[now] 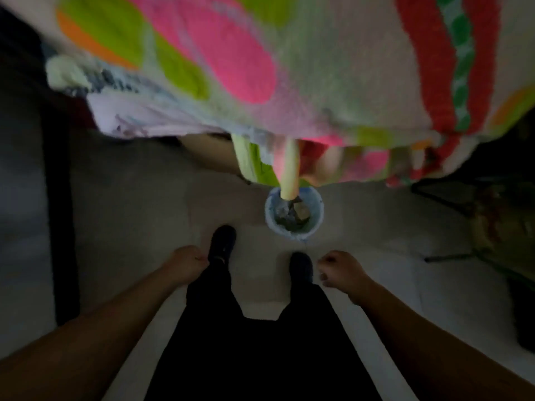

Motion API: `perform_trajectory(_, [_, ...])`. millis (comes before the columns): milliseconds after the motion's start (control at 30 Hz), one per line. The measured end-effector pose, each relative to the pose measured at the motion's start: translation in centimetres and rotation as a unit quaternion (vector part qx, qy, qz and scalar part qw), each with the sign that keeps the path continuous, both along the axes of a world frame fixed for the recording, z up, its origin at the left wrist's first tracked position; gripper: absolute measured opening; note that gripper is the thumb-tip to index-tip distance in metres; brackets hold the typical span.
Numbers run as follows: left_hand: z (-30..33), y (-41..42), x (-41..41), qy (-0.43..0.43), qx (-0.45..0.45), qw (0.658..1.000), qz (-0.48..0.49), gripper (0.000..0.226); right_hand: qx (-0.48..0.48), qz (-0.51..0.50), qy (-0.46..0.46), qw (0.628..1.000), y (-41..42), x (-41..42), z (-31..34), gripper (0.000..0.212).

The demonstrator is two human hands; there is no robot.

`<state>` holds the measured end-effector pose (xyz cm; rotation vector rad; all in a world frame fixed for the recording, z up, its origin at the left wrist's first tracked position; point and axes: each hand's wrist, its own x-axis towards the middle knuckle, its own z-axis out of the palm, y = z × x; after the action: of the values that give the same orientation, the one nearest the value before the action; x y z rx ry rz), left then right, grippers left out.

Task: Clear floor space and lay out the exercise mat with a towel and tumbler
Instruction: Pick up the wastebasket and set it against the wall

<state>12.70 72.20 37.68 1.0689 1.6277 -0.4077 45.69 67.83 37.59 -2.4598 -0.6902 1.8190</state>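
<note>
The floor [139,198] was seen from above, with the person's two feet set at the centre. A bucket [293,214] stood on the floor just ahead of the feet, toward 1 o'clock, with a stick-like handle [289,172] and some blurred items inside it. A bed covered by a blanket [289,68] lay beyond the bucket at 12 o'clock, its edge overhanging the handle. The left hand [186,263] was held at 9 o'clock of the feet and the right hand [340,270] at 3 o'clock. A dark panel [59,227] stood at the far 9 o'clock side.
</note>
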Motion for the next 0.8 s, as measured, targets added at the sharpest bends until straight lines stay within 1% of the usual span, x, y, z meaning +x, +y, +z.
perform_trajectory(67, [-0.8,-3.5,1.2,0.025,0.009,0.994,0.11,0.015,-0.024,0.018,0.023,0.999,0.6,1.4,-3.4,0.011])
perform_trajectory(100, [-1.3,-5.4,2.0,0.036,0.009,0.988,0.15,0.014,-0.039,0.024,0.031,0.998,0.9,2.1,-5.1,0.01])
perform_trajectory(167, [-2.6,-9.6,4.2,0.033,-0.022,0.983,0.177,0.013,-0.067,0.023,0.029,0.997,1.0,3.4,-8.2,0.011])
perform_trajectory(267, [-5.6,-14.8,7.9,0.018,-0.093,0.98,0.178,0.02,-0.089,0.006,0.002,0.996,1.5,4.3,-12.6,0.013])
perform_trajectory(333, [-8.8,-17.3,9.9,0.012,-0.112,0.975,0.192,0.02,-0.093,-0.011,-0.013,0.996,2.1,4.1,-16.3,0.011])
perform_trajectory(367, [-10.7,-18.3,10.8,0.012,-0.117,0.973,0.198,0.02,-0.094,-0.026,-0.018,0.995,2.3,3.9,-18.4,0.015])
perform_trajectory(467, [-17.8,-20.9,12.5,-0.003,-0.122,0.975,0.184,0.022,-0.094,-0.098,-0.023,0.99,2.8,2.9,-25.7,0.029])
perform_trajectory(533, [-23.0,-22.8,13.2,-0.017,-0.134,0.98,0.146,0.028,-0.098,-0.166,-0.022,0.981,2.8,2.4,-30.9,0.037])
perform_trajectory(600, [-27.7,-24.8,13.7,-0.025,-0.154,0.981,0.117,0.034,-0.102,-0.217,-0.018,0.971,2.6,2.1,-35.6,0.035])
perform_trajectory(667, [-31.3,-26.7,13.9,-0.027,-0.172,0.979,0.109,0.038,-0.088,-0.242,0.003,0.966,2.5,1.9,-39.4,0.031])
perform_trajectory(733, [-33.5,-28.4,14.0,-0.023,-0.187,0.976,0.113,0.041,-0.058,-0.268,0.02,0.962,2.4,2.1,-42.2,0.042])
perform_trajectory(800, [-34.5,-29.8,14.2,-0.024,-0.196,0.972,0.128,0.04,-0.023,-0.302,0.026,0.953,2.1,2.1,-44.3,0.049])
